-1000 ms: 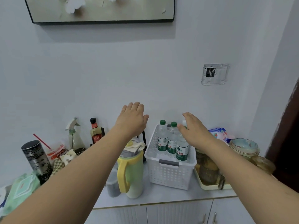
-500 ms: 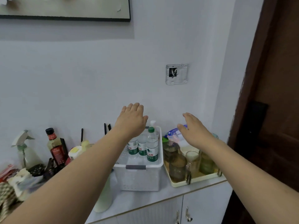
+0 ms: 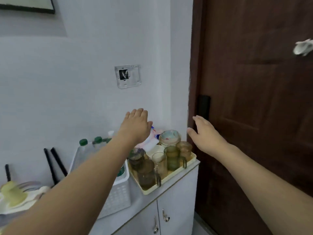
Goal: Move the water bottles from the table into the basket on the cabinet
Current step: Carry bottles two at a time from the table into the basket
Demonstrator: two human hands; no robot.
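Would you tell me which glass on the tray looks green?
The handled glass mug at the tray's right side; the other glasses look brownish or clear.

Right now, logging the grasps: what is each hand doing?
Left hand: open, holding nothing.
Right hand: open, holding nothing.

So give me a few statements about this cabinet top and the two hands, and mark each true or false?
1. Both hands are empty and open: left hand, right hand. True.
2. The water bottles stand in the white basket. True.
3. The glasses sit in a red tray. False: the tray is pale yellow.
4. The basket is right of the tray. False: it is left.
5. The door is dark brown. True.
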